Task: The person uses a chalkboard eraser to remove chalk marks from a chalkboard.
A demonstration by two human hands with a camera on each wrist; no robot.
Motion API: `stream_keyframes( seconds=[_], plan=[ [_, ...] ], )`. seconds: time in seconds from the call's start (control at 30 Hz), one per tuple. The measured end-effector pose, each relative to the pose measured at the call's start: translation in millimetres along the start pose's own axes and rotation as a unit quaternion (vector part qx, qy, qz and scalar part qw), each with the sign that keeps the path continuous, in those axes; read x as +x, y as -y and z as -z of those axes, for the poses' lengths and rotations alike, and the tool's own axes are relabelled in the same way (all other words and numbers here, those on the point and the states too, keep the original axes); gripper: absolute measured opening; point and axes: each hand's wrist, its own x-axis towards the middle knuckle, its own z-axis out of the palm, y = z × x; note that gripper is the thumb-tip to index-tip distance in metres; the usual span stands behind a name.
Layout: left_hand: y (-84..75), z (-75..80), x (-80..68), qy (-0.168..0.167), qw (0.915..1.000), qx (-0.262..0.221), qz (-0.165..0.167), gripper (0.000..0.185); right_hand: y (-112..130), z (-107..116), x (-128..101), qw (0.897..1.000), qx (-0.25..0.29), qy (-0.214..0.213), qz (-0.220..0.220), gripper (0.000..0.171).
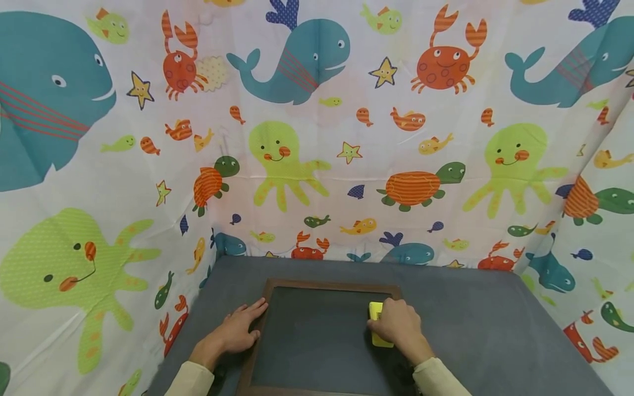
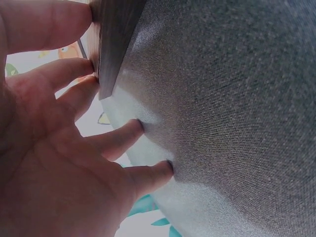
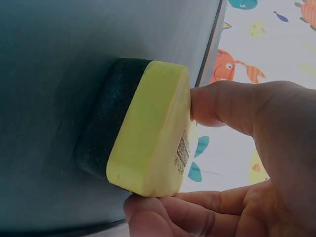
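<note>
A dark chalkboard [image 1: 317, 335] in a brown wooden frame [image 1: 327, 285] lies flat on a grey table [image 1: 470, 319]. My right hand [image 1: 398, 325] grips a yellow eraser [image 1: 375, 311] with a black felt pad [image 3: 106, 118], pressed against the board's right side. In the right wrist view the thumb and fingers pinch the eraser [image 3: 153, 128] by its yellow body. My left hand [image 1: 238, 330] rests flat on the frame's left edge, fingers straight. In the left wrist view the fingertips [image 2: 158, 173] press the grey cloth [image 2: 227, 108] beside the frame's corner [image 2: 113, 44].
A sheet printed with whales, crabs, octopuses and turtles [image 1: 307, 137] hangs close around the table on the left, back and right. Bare grey table surface lies to the right of the board.
</note>
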Motion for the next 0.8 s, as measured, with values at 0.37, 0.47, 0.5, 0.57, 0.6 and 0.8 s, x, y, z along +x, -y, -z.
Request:
stream_keyframes(
  seconds=[0.37,0.47,0.5,0.57,0.6,0.8],
  plan=[
    [-0.6,0.6,-1.0,0.001,1.0000,-0.001,0.000,0.071,29,-9,0,1.000,-0.004,-0.014,0.026,0.050],
    [-0.5,0.4,-0.7,0.001,1.0000,0.001,-0.001,0.072,38,-12,0,0.999,-0.001,-0.022,0.038,0.047],
    [-0.4,0.3,-0.7,0.000,1.0000,0.001,-0.001,0.072,41,-13,1,0.999,0.000,-0.024,0.041,0.046],
    [-0.5,0.1,-0.7,-0.001,1.0000,0.001,-0.001,0.072,46,-14,1,0.999,0.003,-0.025,0.047,0.045],
    [-0.6,0.1,-0.8,-0.002,1.0000,0.001,0.000,0.072,49,-15,1,0.998,0.004,-0.025,0.049,0.045],
    [-0.5,-0.2,-0.9,0.001,1.0000,-0.001,-0.001,0.072,66,-23,5,0.998,0.008,-0.019,0.062,0.046]
  ],
)
